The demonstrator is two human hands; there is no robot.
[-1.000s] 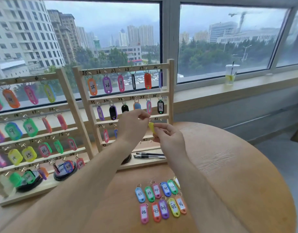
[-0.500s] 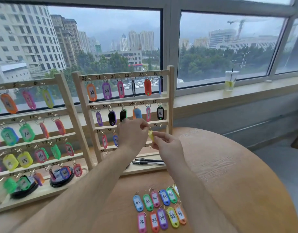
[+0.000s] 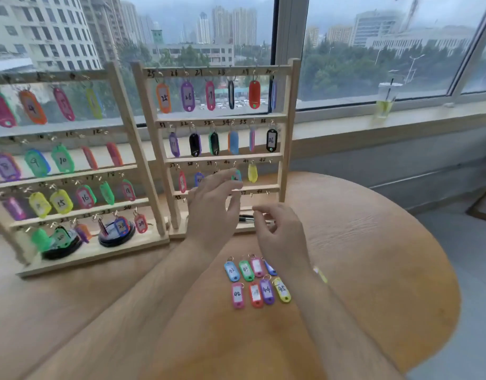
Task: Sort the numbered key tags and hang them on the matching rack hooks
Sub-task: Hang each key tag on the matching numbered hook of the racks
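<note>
Both hands empty, fingers loose: left hand [image 3: 213,212], right hand [image 3: 280,234]. Risk: right forearm passes over loose tags [image 3: 253,281] on table [image 3: 373,270]; careless sweep could scatter rows.

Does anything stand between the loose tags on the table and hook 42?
Nothing but the person's own hands: the left hand and right hand hover, empty, between the loose tags and the rack. Hook 42 is bare, beside the yellow tag.
</note>
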